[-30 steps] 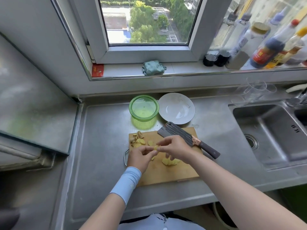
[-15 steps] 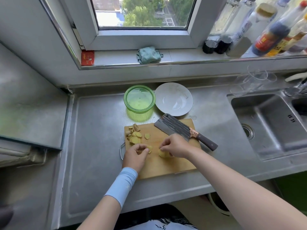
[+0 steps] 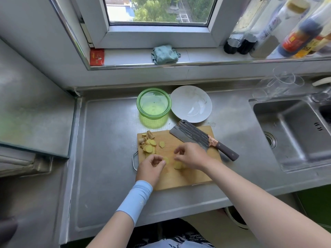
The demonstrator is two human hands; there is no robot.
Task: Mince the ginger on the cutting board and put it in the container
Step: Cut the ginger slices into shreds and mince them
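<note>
A wooden cutting board [image 3: 189, 178] lies on the steel counter. Ginger slices and peel scraps [image 3: 148, 145] are heaped at its far left corner. My left hand [image 3: 151, 167] pinches one ginger slice [image 3: 165, 159] at its fingertips. My right hand [image 3: 192, 156] hovers just right of it, fingers loosely curled, over a small stack of slices [image 3: 178, 165] near the board's middle. A dark cleaver [image 3: 189, 134] lies flat across the board's far right corner, handle pointing right. The green container [image 3: 138, 102] stands open behind the board.
A white bowl [image 3: 208, 106] sits right of the green container. The sink [image 3: 295, 129] is at the right, with a clear glass jug [image 3: 281, 85] behind it. On the window sill lie a folded cloth [image 3: 165, 54] and several bottles [image 3: 295, 33].
My right hand has lifted off the stack of slices, which now shows below it. My left hand has brought a slice toward the stack. The camera has tilted down slightly.
</note>
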